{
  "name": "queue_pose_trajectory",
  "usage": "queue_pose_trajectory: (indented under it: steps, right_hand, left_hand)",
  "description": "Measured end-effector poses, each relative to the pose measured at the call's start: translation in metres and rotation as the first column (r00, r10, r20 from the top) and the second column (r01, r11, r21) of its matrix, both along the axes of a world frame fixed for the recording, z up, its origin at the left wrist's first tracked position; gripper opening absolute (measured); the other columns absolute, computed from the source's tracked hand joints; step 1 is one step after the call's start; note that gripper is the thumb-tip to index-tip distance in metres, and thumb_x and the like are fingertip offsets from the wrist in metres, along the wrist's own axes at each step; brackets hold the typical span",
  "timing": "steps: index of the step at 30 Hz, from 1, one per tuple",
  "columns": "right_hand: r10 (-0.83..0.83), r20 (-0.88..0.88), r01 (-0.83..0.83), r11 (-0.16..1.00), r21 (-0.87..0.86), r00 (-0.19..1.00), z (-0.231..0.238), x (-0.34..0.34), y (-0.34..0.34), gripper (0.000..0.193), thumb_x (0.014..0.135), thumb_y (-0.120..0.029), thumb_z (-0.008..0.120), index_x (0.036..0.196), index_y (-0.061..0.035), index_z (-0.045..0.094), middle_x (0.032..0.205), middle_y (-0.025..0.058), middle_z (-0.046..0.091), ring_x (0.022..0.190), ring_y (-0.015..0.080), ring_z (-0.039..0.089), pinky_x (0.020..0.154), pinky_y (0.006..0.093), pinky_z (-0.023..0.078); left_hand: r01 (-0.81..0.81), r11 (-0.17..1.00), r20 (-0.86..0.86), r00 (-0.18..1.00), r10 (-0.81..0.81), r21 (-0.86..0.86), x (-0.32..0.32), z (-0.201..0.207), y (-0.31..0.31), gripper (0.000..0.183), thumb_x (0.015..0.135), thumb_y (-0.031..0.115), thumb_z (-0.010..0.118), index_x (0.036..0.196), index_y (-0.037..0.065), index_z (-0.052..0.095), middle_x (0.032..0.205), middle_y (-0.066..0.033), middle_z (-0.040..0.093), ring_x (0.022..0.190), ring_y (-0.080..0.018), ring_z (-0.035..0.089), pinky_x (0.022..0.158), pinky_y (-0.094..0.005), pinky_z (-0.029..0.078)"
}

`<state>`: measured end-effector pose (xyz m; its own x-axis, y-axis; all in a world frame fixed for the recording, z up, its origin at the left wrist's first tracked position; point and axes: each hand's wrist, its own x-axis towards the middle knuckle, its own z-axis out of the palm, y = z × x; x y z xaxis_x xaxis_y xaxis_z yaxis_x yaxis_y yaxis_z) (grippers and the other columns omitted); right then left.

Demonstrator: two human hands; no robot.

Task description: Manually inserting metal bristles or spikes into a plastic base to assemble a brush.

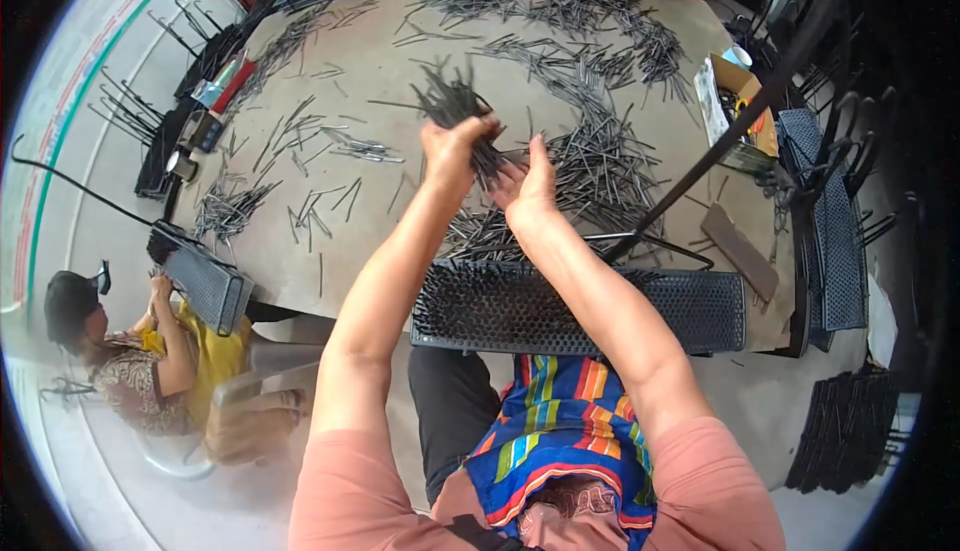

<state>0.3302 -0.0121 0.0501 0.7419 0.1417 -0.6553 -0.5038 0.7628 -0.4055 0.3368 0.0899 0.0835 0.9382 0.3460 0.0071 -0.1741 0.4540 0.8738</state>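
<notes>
Along the left edge of the worktop (280, 256), a metal cup (182, 165) is seen near the rim, and nearer, at the corner, a perforated grey tray (210, 286) is shown beside a seated co-worker (145, 356). Inward now: room is taken by a small rod pile (230, 213), then a broad patch of bare surface is shown, broken by loose rods. At the near edge, a long black tray (690, 316) is set, its left part filled with upright rods. Rightward, much space is covered by a large rod heap (600, 171); the right side is bounded by a brown block (740, 251) and a box (748, 159). And the 2 hands, raised mid-worktop: by the left hand (455, 146), a thick rod bundle (450, 101) is grasped, fingers wrapped around, the far ends fanned out. The right hand (527, 183) is held partly open, thumb raised, at the bundle's lower end; firm contact there cannot be told.
</notes>
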Motion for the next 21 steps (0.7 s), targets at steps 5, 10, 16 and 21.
queue_pose_trajectory:
  steps: [5,10,16,21]
  right_hand:
    - [-0.232,0.116,0.231,0.973,0.022,0.966,-0.044,0.024,0.033,0.027,0.093,-0.028,0.062,0.089,-0.0010,0.064,0.088,0.0068,0.064,0.086,0.0210,0.063,0.075,0.0380,0.053]
    - [-0.205,0.309,0.276,0.939,-0.207,0.929,-0.048,0.008,0.047,0.025,0.092,-0.019,0.058,0.078,0.0002,0.061,0.078,0.0051,0.059,0.069,0.0165,0.054,0.062,0.0356,0.046]
    - [0.097,0.501,0.298,0.702,-0.647,0.860,-0.025,0.005,0.035,0.030,0.090,-0.021,0.056,0.078,0.0053,0.063,0.069,0.0102,0.062,0.064,0.0170,0.055,0.062,0.0373,0.044]
    - [0.167,0.587,0.338,0.681,-0.649,0.792,-0.027,0.015,0.023,0.029,0.088,-0.022,0.055,0.080,0.0038,0.066,0.065,0.0157,0.063,0.060,0.0258,0.056,0.061,0.0391,0.043]
  left_hand:
    - [-0.037,0.999,-0.147,0.988,0.038,0.013,-0.010,-0.027,-0.010,0.021,0.069,-0.001,0.076,0.087,-0.003,0.066,0.080,-0.0095,0.069,0.066,-0.0199,0.067,0.062,-0.0318,0.055]
    - [-0.124,0.984,-0.324,0.943,0.078,-0.125,-0.003,-0.037,0.005,0.015,0.068,0.001,0.079,0.075,0.000,0.066,0.074,-0.0082,0.067,0.060,-0.0188,0.064,0.056,-0.0316,0.050]
    - [-0.065,0.993,-0.402,0.916,0.021,-0.096,-0.008,-0.030,0.005,0.014,0.067,-0.001,0.078,0.074,-0.003,0.066,0.075,-0.0114,0.068,0.062,-0.0220,0.065,0.059,-0.0342,0.052]
    - [-0.218,0.931,-0.412,0.907,0.082,-0.294,0.002,-0.047,0.014,0.013,0.069,-0.005,0.069,0.079,-0.005,0.060,0.073,-0.0147,0.066,0.063,-0.0285,0.066,0.060,-0.0387,0.054]
